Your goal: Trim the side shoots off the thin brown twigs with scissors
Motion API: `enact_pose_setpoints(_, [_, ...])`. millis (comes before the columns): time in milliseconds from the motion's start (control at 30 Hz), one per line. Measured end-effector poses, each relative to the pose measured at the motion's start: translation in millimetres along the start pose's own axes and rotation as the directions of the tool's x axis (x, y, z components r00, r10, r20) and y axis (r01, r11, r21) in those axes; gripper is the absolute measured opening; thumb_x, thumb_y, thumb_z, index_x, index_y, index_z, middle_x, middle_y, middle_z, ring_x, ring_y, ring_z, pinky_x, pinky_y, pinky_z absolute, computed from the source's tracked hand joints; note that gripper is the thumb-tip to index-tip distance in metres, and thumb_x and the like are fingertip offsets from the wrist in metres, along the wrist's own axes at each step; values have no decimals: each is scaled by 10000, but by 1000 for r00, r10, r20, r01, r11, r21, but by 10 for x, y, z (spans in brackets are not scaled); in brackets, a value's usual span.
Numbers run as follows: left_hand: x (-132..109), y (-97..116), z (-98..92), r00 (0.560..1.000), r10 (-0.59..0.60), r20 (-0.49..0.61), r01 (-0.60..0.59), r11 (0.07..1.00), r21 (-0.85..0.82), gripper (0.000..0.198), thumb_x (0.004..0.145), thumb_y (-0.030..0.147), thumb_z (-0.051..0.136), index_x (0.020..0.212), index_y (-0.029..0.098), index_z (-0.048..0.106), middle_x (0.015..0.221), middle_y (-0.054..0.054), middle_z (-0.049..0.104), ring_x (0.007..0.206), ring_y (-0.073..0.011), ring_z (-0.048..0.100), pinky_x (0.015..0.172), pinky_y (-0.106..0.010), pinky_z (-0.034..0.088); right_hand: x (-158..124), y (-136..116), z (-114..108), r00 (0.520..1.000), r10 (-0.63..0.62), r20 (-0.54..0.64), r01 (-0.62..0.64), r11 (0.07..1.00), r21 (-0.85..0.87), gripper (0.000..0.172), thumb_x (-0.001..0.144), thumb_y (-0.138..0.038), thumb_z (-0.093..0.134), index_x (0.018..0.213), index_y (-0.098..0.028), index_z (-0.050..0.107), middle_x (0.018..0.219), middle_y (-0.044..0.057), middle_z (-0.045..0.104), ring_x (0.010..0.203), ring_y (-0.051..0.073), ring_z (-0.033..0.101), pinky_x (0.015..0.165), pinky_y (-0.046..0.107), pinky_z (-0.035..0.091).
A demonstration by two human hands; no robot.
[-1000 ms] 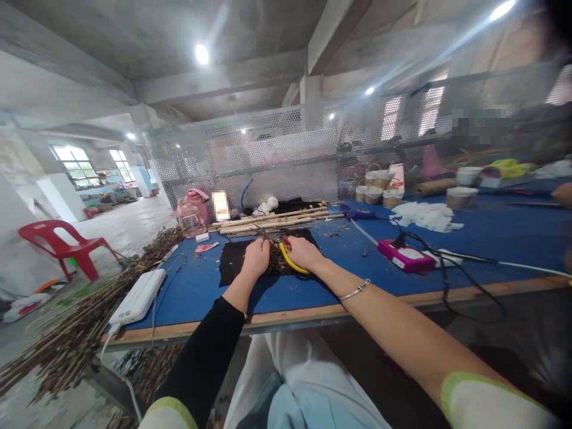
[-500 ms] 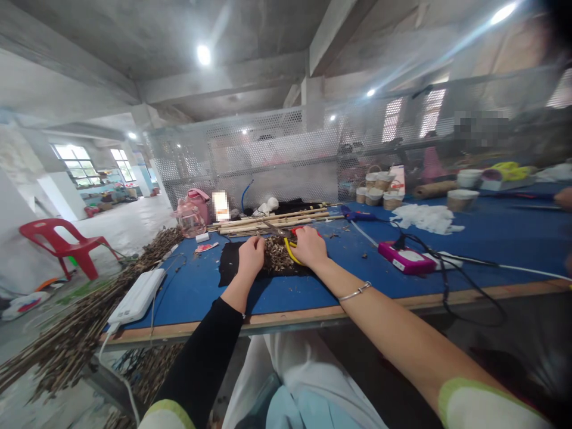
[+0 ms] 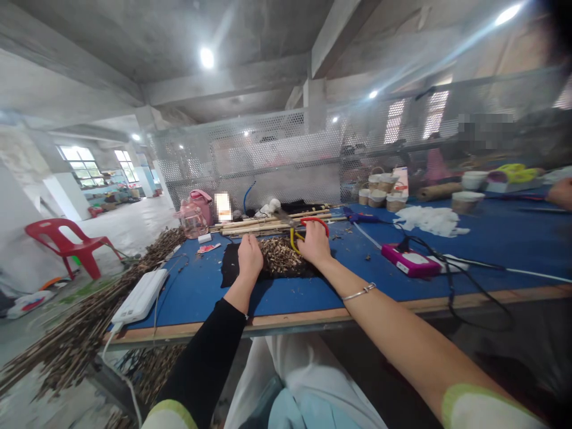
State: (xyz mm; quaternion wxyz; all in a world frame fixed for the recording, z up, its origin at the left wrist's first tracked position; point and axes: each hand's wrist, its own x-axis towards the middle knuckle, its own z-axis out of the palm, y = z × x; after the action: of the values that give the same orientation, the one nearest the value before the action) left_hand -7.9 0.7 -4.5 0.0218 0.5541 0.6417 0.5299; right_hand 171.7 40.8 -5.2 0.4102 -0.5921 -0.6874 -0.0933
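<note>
The right grip is clamped on the scissors, its fingers at the red and yellow handles, with the blades pointing away and to the left. The left grip has its fingers curled together over the black cloth; I cannot tell whether anything is pinched inside. Between the two lies a pile of chopped brown plant bits, heaped on the cloth, which is spread on the blue desk. Just behind are pale sticks, laid crosswise. Farther left stand a pink bottle and, near the desk's edge, a white power bank with a cable. To the right lie a blue glue gun and a purple box. Beside the desk, dry stems are piled near a red chair
</note>
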Motion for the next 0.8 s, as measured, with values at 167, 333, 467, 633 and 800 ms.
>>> enact_pose_setpoints(167, [77,-115,27,985,-159,65,156,986,51,312,861,262,248,701,170,500,831,-148,613,835,-215,567,740,-297,384,203,315,42,929,356,101,-362,822,439,349,609,-292,621,902,-133,517,837,75,602,742,190,565,678,286,444])
enact_pose_setpoints(333, [81,-178,126,964,-154,216,147,988,49,315,854,263,265,722,157,531,885,-164,627,872,-225,575,762,-303,392,269,430,99,847,441,297,-516,545,661,137,723,-276,468,767,-150,499,690,62,610,594,153,588,489,228,442])
enact_pose_setpoints(467, [89,-158,97,969,-171,177,164,985,57,329,860,266,253,754,148,541,923,-178,623,910,-234,569,777,-307,390,230,360,222,843,374,387,-536,520,665,88,703,-176,452,775,-141,490,618,48,612,549,139,598,493,227,470])
enact_pose_setpoints(633, [119,-180,57,968,-205,146,200,979,48,355,865,296,222,788,153,538,952,-177,618,939,-236,564,780,-304,391,188,316,289,881,275,384,-471,568,675,137,661,-198,536,785,-143,519,701,49,632,618,146,604,568,245,483])
enact_pose_setpoints(800, [126,-237,87,957,-261,124,260,965,23,350,848,320,238,780,159,542,960,-178,618,911,-250,571,766,-325,400,226,345,245,923,235,304,-383,629,676,229,682,-257,524,887,-154,519,823,50,625,718,160,598,628,264,478])
